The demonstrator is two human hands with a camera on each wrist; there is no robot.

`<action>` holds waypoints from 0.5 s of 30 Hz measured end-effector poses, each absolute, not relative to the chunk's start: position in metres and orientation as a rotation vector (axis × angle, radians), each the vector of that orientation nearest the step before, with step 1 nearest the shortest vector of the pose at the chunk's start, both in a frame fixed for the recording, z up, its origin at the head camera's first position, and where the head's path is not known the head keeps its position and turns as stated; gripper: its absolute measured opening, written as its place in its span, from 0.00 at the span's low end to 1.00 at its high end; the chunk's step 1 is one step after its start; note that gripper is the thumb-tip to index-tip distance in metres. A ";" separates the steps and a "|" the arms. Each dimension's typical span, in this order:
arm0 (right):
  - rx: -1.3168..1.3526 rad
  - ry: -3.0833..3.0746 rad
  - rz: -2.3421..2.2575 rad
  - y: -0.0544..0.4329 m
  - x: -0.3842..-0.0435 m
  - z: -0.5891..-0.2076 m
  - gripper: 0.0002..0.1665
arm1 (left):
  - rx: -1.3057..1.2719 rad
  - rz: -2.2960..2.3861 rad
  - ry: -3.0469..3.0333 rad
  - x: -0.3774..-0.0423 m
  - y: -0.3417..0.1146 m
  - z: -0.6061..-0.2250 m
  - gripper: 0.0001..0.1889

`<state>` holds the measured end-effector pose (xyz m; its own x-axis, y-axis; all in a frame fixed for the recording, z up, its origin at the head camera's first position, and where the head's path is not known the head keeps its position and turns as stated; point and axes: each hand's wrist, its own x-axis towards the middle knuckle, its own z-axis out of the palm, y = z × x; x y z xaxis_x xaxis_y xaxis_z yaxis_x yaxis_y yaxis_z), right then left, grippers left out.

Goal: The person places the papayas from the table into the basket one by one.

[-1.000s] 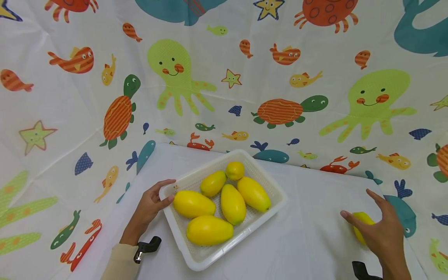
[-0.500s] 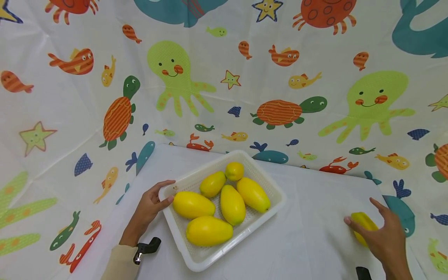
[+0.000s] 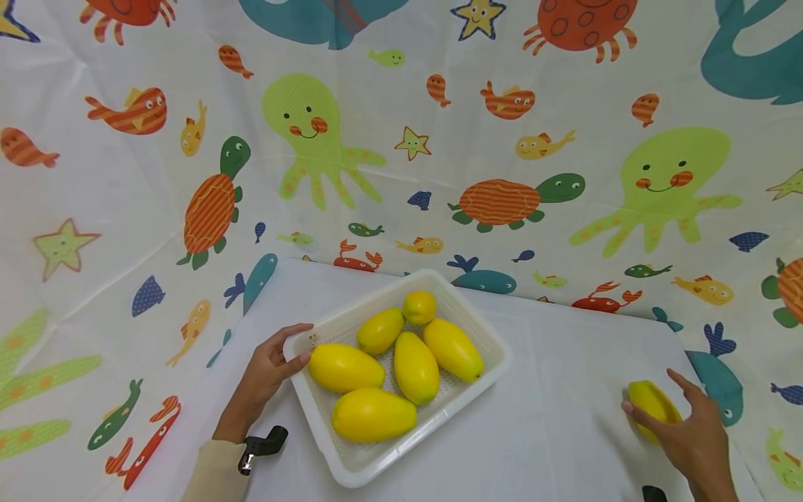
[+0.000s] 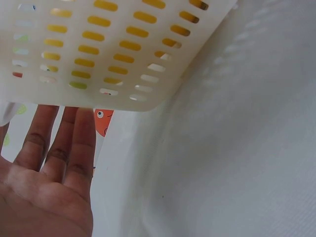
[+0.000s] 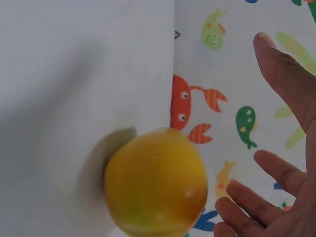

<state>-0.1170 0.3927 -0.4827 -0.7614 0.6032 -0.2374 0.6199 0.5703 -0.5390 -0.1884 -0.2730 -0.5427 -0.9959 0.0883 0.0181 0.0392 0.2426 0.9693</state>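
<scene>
My left hand (image 3: pixel 266 375) grips the left corner of a white plastic basket (image 3: pixel 401 460), its thumb over the rim. Several smooth yellow oval fruits (image 3: pixel 374 415) lie inside. From below, in the left wrist view, the fingers (image 4: pixel 79 148) reach up behind the basket's slotted wall (image 4: pixel 89 91). On the right, another yellow fruit (image 3: pixel 649 404) sits on the white cloth. My right hand (image 3: pixel 698 436) is spread beside it, thumb overlapping it in the head view. The right wrist view shows a gap between this fruit (image 5: pixel 157 185) and the spread fingers (image 5: pixel 256 207).
A white-covered table (image 3: pixel 539 418) stretches between the basket and the right-hand fruit. Behind and at the sides hangs a white curtain (image 3: pixel 376 230) printed with sea animals, meeting the table's back edge.
My right hand has drawn back down and slightly right, uncovering more of the fruit on the cloth. My left hand and the basket stay put.
</scene>
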 end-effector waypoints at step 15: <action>1.070 2.689 -0.988 0.399 -0.114 -0.507 0.73 | 0.125 1.916 2.435 -0.188 -0.273 -0.544 0.27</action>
<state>-0.1141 0.3992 -0.5067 -0.7522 0.5872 -0.2990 0.6411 0.5475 -0.5378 -0.1881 -0.2730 -0.5445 -0.9959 0.0886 0.0174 0.0378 0.2336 0.9716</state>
